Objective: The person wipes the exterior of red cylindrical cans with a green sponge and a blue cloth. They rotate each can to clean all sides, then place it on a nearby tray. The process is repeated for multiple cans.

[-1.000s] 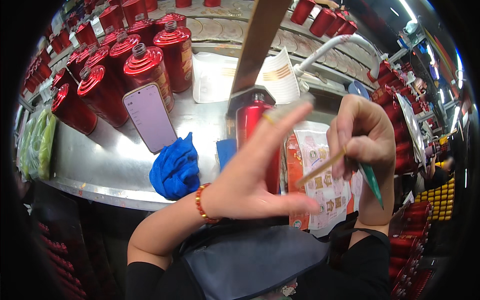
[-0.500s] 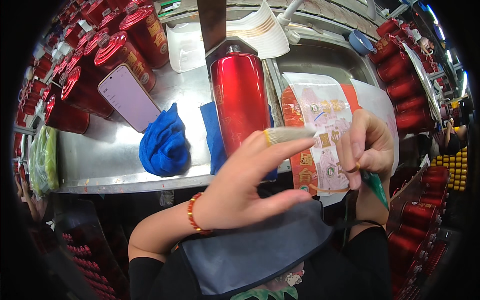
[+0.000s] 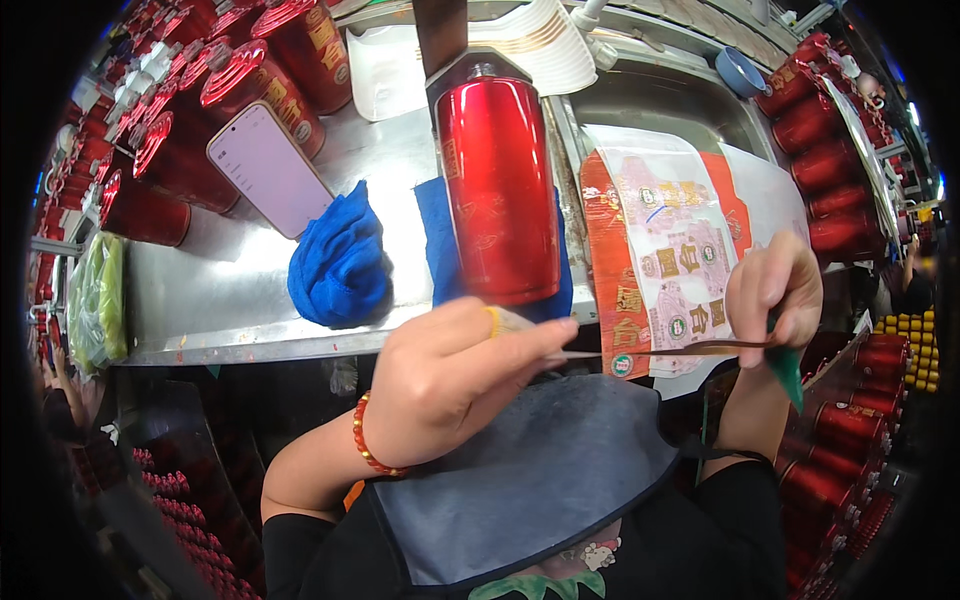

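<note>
You're in factory-like workshop: metal bench before you, many matching red bottles crowded at your left, more stacked at right, printed label sheets near 1 metal sink, grey apron on you.

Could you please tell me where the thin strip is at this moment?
In the head view, the thin strip is right of centre, running between the left hand and the right hand, across the lower part of the printed sheets.
</note>
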Demonstrator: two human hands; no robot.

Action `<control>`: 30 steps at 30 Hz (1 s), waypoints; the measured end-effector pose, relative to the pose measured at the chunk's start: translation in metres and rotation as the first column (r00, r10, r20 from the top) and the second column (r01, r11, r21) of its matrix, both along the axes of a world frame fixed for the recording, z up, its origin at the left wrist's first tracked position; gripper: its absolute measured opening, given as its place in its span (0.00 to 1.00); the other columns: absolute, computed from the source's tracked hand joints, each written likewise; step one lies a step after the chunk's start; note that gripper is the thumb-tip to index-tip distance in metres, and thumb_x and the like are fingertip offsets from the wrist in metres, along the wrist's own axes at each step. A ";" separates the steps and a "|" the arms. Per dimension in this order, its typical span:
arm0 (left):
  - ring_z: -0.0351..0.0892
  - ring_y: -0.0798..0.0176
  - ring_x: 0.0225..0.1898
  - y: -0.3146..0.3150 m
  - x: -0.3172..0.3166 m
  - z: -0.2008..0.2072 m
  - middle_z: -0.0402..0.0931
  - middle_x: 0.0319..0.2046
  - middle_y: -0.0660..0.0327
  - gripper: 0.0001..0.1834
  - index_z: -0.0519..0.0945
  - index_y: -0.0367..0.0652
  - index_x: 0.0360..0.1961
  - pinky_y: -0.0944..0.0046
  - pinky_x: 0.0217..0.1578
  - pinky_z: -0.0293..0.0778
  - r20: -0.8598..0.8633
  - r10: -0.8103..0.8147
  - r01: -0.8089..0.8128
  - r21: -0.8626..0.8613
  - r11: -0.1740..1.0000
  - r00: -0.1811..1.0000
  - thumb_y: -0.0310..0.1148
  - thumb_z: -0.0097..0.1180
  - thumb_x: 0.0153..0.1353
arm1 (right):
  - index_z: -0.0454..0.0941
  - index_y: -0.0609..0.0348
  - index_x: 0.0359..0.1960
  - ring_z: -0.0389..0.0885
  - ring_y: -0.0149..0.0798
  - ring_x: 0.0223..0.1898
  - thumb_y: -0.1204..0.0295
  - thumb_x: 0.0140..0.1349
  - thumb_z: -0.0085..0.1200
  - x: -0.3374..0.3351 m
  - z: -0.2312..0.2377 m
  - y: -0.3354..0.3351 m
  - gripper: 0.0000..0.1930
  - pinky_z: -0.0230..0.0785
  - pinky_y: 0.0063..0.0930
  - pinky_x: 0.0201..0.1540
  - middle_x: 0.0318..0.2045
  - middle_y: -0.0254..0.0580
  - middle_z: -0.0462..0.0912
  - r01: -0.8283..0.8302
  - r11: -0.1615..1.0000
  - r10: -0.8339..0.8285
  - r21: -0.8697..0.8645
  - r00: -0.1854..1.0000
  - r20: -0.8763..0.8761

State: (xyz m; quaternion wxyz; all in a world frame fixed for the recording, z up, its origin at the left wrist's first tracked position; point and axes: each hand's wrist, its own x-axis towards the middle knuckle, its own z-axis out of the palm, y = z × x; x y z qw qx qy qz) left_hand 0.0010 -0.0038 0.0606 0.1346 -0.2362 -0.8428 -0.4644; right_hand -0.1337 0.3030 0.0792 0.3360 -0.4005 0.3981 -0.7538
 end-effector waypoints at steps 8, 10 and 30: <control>0.70 0.63 0.27 -0.012 0.001 -0.023 0.75 0.27 0.65 0.27 0.88 0.41 0.50 0.64 0.27 0.70 -0.443 0.167 -0.313 -0.280 0.907 0.881 0.25 0.65 0.42 | 0.84 0.70 0.48 0.81 0.25 0.25 0.84 0.60 0.55 0.010 0.004 0.028 0.15 0.75 0.18 0.30 0.47 0.53 0.88 0.480 0.471 -0.426 0.740 0.859 -0.286; 0.70 0.61 0.27 -0.008 0.008 -0.021 0.72 0.25 0.65 0.25 0.88 0.41 0.48 0.63 0.27 0.69 -0.291 0.150 -0.223 -0.235 0.946 0.945 0.23 0.68 0.43 | 0.85 0.68 0.47 0.82 0.26 0.29 0.83 0.61 0.55 0.019 0.009 0.014 0.14 0.74 0.20 0.33 0.45 0.49 0.88 0.688 0.299 -0.328 0.661 0.724 -0.606; 0.83 0.76 0.33 -0.019 0.002 -0.003 0.87 0.31 0.61 0.12 0.88 0.31 0.39 0.72 0.37 0.77 0.769 -0.118 -0.218 0.320 0.922 0.628 0.29 0.56 0.73 | 0.83 0.64 0.31 0.74 0.24 0.29 0.77 0.63 0.63 0.032 -0.006 -0.085 0.03 0.63 0.21 0.32 0.27 0.32 0.78 0.387 0.647 -0.043 0.657 0.879 -0.475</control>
